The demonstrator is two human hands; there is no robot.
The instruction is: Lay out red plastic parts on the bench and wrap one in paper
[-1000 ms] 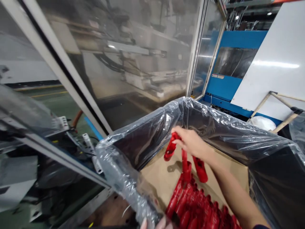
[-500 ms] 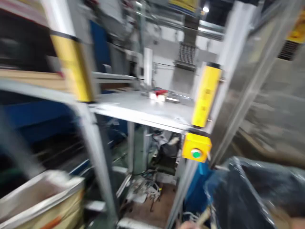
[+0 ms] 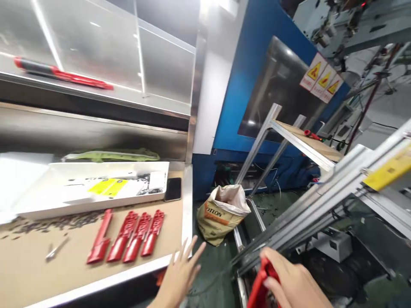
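Nearest the viewer, the right hand [image 3: 293,284] closes its fingers around a red plastic part [image 3: 258,288] at the lower edge of the view. The left hand [image 3: 180,276] is spread open, fingers splayed, holding nothing, just off the front edge of the workbench [image 3: 38,265]. Four red parts [image 3: 128,235] lie side by side on the bench's brown surface. Behind them rests a white tray [image 3: 86,190] with a dark phone [image 3: 173,189] beside it. Farther off, a paper sack [image 3: 221,211] stands on the floor before the blue machine [image 3: 247,51].

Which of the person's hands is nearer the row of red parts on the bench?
Left. The left hand spreads open just right of the red parts; the right hand grips another red piece farther right.
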